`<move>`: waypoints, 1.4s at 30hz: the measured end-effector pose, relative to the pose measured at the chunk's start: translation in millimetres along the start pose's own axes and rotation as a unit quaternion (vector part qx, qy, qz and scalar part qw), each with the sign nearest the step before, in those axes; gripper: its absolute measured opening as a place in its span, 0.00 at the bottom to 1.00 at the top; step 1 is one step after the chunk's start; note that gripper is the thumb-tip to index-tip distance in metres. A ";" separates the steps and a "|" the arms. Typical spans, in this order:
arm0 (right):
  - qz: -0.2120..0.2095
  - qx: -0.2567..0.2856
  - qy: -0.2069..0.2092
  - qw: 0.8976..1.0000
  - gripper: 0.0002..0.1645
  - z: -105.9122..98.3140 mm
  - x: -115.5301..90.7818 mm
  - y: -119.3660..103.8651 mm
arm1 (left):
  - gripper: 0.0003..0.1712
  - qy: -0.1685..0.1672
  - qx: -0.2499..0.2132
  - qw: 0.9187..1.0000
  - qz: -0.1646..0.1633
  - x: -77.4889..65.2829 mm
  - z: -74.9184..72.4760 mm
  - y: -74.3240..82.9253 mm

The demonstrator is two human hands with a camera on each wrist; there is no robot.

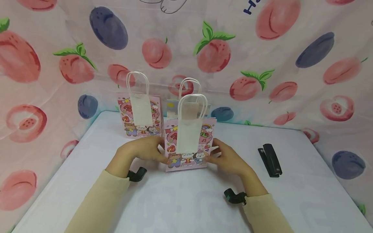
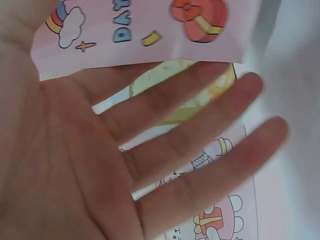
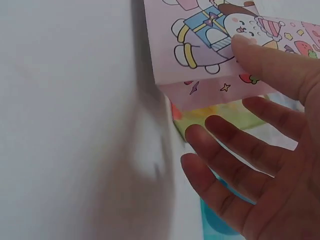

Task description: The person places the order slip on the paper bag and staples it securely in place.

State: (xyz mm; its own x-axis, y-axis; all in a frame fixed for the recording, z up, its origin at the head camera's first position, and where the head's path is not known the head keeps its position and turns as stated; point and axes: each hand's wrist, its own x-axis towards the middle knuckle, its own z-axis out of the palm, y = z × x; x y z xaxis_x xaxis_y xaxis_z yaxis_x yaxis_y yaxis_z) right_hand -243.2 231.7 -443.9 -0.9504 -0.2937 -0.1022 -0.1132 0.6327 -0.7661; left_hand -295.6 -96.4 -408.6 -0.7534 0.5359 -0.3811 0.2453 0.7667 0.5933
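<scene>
A pink paper gift bag with cartoon animals stands upright in the middle, its white twisted handles raised and a white paper patch on its front. My left hand holds its left side, thumb at the front lower corner; the left wrist view shows long, spread fingers behind the bag's side panel. On the opposite side, my right hand grips the edge. Its thumb presses the printed front in the right wrist view, and the other fingers are spread beside and behind the side panel.
A matching pink gift bag stands behind to the left. Another bag, pale with a yellow mark, is partly hidden behind the held one. A black stapler lies at the right on the white table. Fruit-printed cloth hangs behind.
</scene>
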 end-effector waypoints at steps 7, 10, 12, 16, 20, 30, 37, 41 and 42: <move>0.002 0.021 0.017 1.000 0.38 -24.5 -5.9 3.6 | 0.40 0.062 -0.014 0.995 0.072 3.1 2.0 9.2; 0.003 0.031 0.026 0.999 0.37 -34.8 -9.3 5.3 | 0.39 0.093 -0.013 0.991 0.096 4.7 5.5 15.8; 0.001 0.043 0.030 0.999 0.37 -40.7 -11.6 6.3 | 0.38 0.111 -0.020 0.988 0.110 6.3 8.8 19.8; -0.007 0.070 0.033 0.997 0.36 -53.9 -18.5 8.2 | 0.41 0.143 -0.037 0.981 0.125 8.4 17.1 30.3; 0.001 0.084 0.040 0.996 0.37 -66.7 -26.5 10.0 | 0.42 0.171 -0.050 0.975 0.134 11.4 25.2 42.5; 0.028 0.068 0.079 0.994 0.44 -95.7 -45.8 25.9 | 0.22 0.249 -0.098 0.952 0.150 36.2 48.2 85.7; 0.031 0.082 0.089 0.992 0.44 -101.9 -47.3 39.0 | 0.13 0.287 -0.123 0.937 0.156 56.3 62.8 110.2; 0.045 0.076 0.107 0.990 0.44 -103.4 -48.4 43.0 | 0.14 0.297 -0.141 0.934 0.138 67.4 72.9 121.7; 0.049 0.076 0.112 0.990 0.44 -103.2 -48.3 44.0 | 0.14 0.298 -0.144 0.934 0.134 69.5 75.3 124.1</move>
State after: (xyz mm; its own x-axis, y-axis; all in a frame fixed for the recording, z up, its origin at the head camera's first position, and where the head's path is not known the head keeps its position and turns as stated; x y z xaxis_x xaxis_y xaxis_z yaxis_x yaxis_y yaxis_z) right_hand -232.2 347.7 -407.2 -0.9969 -0.0591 -0.0512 0.0121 0.5305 -0.8476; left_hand -271.6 62.6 -414.9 -0.9154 0.3366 0.2207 0.3645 0.4605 0.8094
